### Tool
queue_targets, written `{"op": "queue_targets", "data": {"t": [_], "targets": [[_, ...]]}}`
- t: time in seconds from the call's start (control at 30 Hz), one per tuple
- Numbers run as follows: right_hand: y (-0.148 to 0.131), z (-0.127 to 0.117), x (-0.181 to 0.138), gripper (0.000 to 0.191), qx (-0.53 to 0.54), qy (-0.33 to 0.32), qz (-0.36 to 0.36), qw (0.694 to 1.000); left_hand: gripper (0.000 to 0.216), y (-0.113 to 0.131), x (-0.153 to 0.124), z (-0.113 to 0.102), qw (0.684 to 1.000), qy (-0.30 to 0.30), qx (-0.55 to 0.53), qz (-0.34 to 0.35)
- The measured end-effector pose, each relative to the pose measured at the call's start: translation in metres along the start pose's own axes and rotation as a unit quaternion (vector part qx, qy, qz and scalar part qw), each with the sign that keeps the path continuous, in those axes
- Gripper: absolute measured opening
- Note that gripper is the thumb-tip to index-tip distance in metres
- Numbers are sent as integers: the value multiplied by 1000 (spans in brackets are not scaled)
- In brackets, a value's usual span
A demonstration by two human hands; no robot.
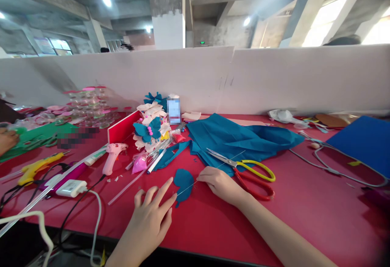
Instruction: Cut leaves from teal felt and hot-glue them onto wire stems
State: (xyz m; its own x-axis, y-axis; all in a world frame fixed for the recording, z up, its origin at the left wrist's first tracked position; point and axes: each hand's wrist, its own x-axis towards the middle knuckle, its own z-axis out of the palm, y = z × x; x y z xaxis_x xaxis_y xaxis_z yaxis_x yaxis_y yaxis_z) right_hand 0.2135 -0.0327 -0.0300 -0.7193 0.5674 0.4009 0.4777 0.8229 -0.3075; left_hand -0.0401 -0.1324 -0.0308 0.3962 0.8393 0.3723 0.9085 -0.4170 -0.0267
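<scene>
A small teal cut fabric piece (184, 182) with a rounded outline lies flat on the red tabletop between my hands. My left hand (150, 214) is spread, its fingertips at the left edge of the piece. The fingers of my right hand (217, 182) are pinched on the end of a thin straight wire (186, 188), which crosses the piece at a slant. Beyond my right hand, open scissors (233, 163) with one yellow and one red handle rest partly on a large teal cloth (225, 137). Another thin wire lies on that cloth.
A pink glue gun (112, 157), a yellow glue gun (41, 167) and a white charger (71, 187) with cables are on the left. Fabric flowers (149, 131) stand near a phone (174, 110) at the back. A blue sheet (362, 143) lies right. Another person's hand (7, 141) shows far left.
</scene>
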Motion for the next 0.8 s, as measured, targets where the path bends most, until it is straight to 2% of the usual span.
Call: {"op": "queue_targets", "data": {"t": [0.2,0.53,0.8], "targets": [[3,4,-2,39,-27,9,-25,999,36,0,6,-2,999,3,1,38],[-3,0,-1,33,-95,9,-75,993,34,1,6,-1,998,30,10,45],[-5,2,-5,36,-71,-8,-32,997,36,0,7,0,998,36,-4,56]]}}
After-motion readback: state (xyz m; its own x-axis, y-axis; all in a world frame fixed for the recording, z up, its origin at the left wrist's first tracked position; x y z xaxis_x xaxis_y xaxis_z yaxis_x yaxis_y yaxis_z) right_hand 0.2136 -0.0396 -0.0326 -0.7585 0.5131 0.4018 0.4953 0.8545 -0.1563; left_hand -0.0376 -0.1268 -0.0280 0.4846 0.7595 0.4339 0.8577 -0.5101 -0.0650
